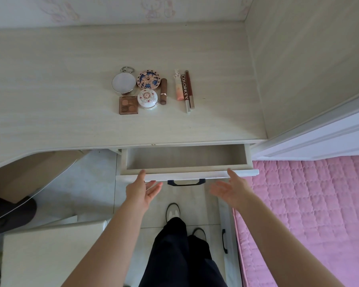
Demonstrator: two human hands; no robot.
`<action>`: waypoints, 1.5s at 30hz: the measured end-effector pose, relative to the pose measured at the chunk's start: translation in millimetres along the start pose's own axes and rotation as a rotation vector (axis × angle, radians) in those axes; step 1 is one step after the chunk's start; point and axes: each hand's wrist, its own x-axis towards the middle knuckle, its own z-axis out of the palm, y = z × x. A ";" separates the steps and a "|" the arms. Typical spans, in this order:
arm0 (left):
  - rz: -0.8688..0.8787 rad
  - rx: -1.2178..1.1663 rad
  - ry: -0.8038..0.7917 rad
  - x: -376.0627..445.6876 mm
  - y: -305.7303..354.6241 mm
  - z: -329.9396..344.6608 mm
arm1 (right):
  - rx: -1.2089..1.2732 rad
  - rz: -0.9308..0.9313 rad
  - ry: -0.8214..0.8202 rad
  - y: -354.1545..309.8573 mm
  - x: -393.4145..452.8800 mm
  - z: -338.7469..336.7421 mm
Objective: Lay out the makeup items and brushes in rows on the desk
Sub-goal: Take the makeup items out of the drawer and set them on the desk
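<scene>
Both hands were spread and held nothing: the left hand (143,191) had its thumb against the front edge of the open drawer (186,157), fingers straight beneath it, and the right hand (230,189) mirrored that pose at the other end, either side of the dark drawer handle (186,182). No items showed in the visible part of the drawer. The makeup items lay on the worktop (50,96), well apart from the hands, in two clusters. The left cluster held a round mirrored compact (123,82) with a ring at its far edge, a blue-patterned round compact (148,79), a white floral jar (147,99) and a square eyeshadow palette (128,105); these were squat, with no long axis, and appeared rigid and light. Judged from their hinged lids and glossy shells, they would be best pinched across the rim and set down flat, since a drop could crack pressed powder. A brown lipstick tube (163,91) lay just beside the jar, long axis running away from the person. Further right, a pink tube (178,85), a COLORKEY pencil (185,92) and a brown pencil (189,89) lay side by side, parallel, long axes likewise front to back. These cylinders would probably roll, and should be gripped at mid-length. No brushes were visible.
</scene>
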 end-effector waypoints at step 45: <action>-0.052 -0.246 -0.195 30.0 60.6 50.0 | -0.115 -0.144 0.077 -63.6 36.1 67.3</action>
